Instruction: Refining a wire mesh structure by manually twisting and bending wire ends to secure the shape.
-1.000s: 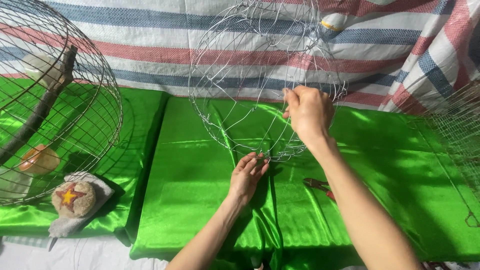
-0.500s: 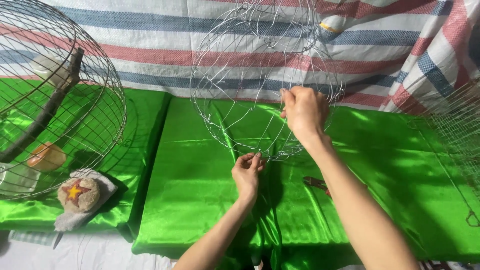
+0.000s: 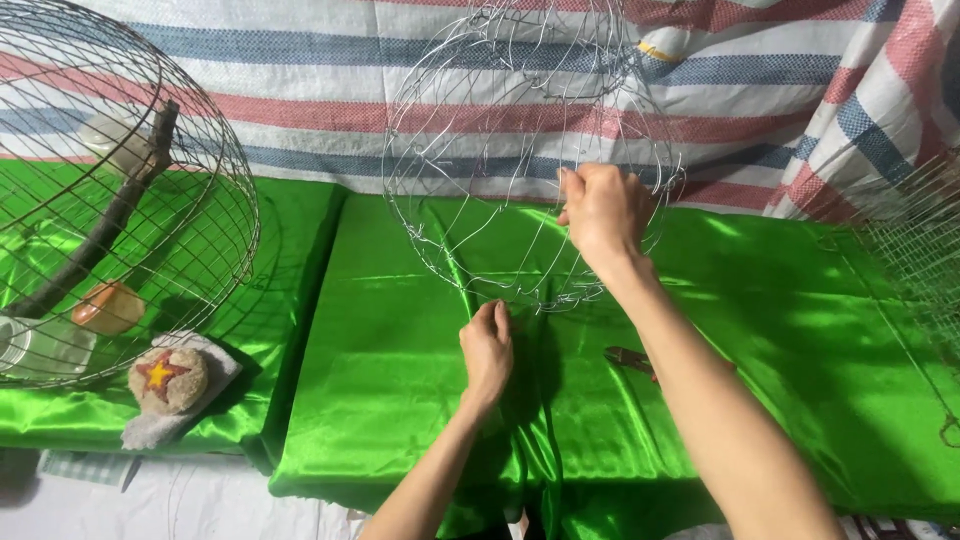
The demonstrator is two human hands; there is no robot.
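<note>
Green satin cloth (image 3: pixel 780 330) covers desk. Unfinished wire cage frame (image 3: pixel 500 150) stands upright on it, centre, against striped tarp (image 3: pixel 300 70). Right hand (image 3: pixel 600 212) high, fingers clenched on frame's right-side wires. Left hand (image 3: pixel 487 345) low, fingers pinching wire at frame's bottom edge. Finished round wire cage (image 3: pixel 200 200) at far left, well apart. Small pliers (image 3: pixel 630 360) lie just beside right forearm.

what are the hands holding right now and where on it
Both hold the unfinished wire cage frame. The right hand grips wires on its right side, about mid-height; the left hand pinches a wire at its bottom edge, just above the green cloth.
</note>
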